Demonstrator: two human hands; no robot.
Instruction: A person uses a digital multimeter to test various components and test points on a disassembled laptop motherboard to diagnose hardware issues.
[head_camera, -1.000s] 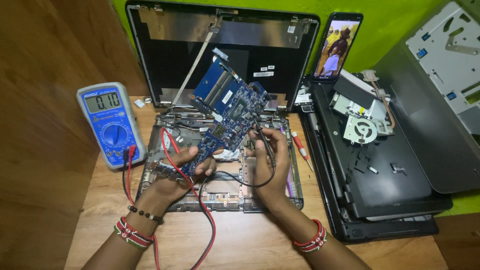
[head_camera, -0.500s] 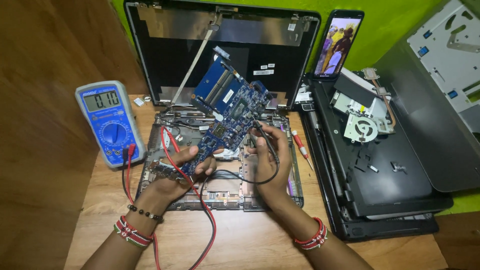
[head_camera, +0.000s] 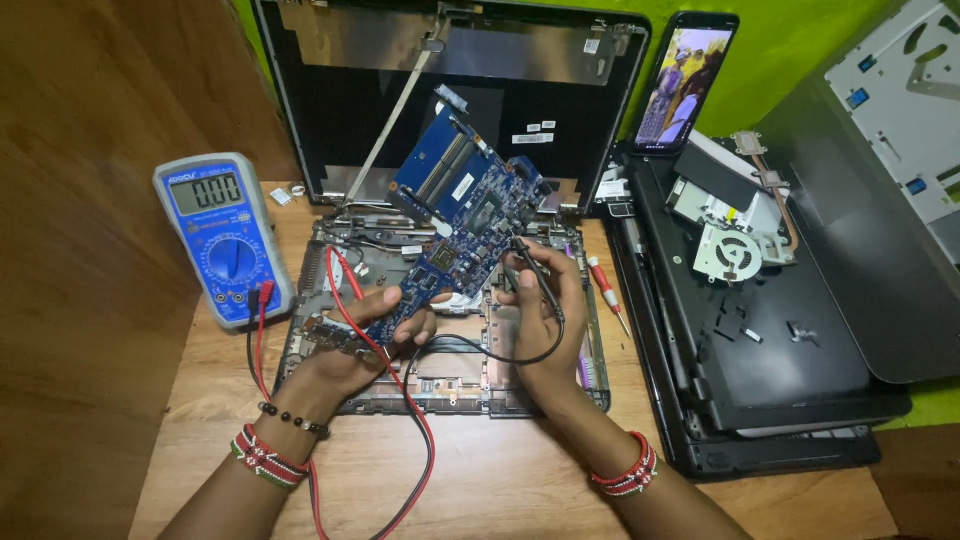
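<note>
My left hand (head_camera: 365, 340) grips the lower end of a blue laptop motherboard (head_camera: 455, 205), tilted up above an opened laptop base (head_camera: 330, 265). A red probe lead (head_camera: 345, 290) runs through the same hand. My right hand (head_camera: 545, 305) pinches a black probe (head_camera: 525, 255) with its tip against the board's middle. Both leads trail to a blue multimeter (head_camera: 225, 235) standing at the left, its display lit.
The laptop lid (head_camera: 350, 90) stands open behind the board. A phone (head_camera: 685, 80) leans against the green wall. To the right lies another dismantled laptop (head_camera: 780, 330) with a fan (head_camera: 730, 255). A red-handled screwdriver (head_camera: 605, 290) lies between the two. A wooden wall rises at the left.
The board and both hands have held almost still. The black probe has shifted only slightly on the board.
</note>
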